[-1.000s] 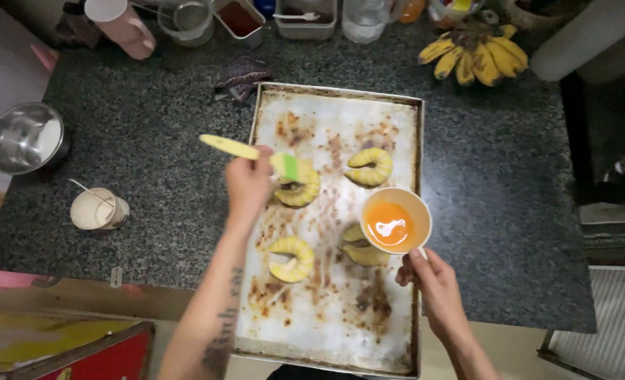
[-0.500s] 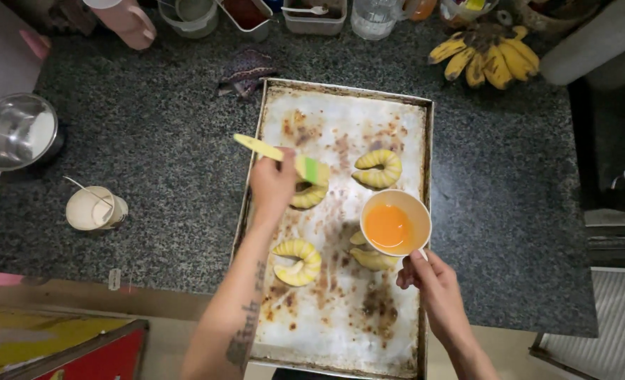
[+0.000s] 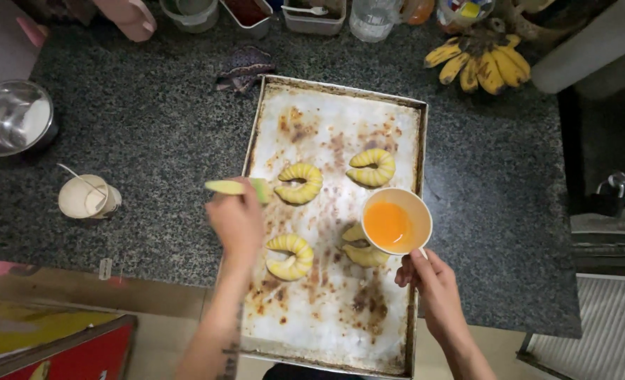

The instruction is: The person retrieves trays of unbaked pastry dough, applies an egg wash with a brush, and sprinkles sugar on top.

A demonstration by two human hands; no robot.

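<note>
A rectangular baking tray (image 3: 341, 91) lined with stained paper lies on the dark granite counter. Several curved, ridged yellow pastries rest on it: one at the upper left (image 3: 299, 181), one at the upper right (image 3: 372, 167), one lower left (image 3: 291, 255), and one partly hidden under the cup (image 3: 360, 252). My left hand (image 3: 235, 222) grips a yellow-green pastry brush (image 3: 238, 187) at the tray's left edge, beside the upper-left pastry. My right hand (image 3: 428, 278) holds a white cup of orange egg wash (image 3: 395, 221) above the tray's right side.
A bunch of bananas (image 3: 480, 60) lies at the back right. A steel bowl (image 3: 11, 117) and a small white cup with a stick (image 3: 87, 198) sit on the left. Jars and containers (image 3: 312, 14) line the back edge; a dark cloth (image 3: 242, 67) lies near the tray.
My left hand with the brush has drawn back from over the pastries to the tray's left edge. The cup in my right hand has stayed nearly in place.
</note>
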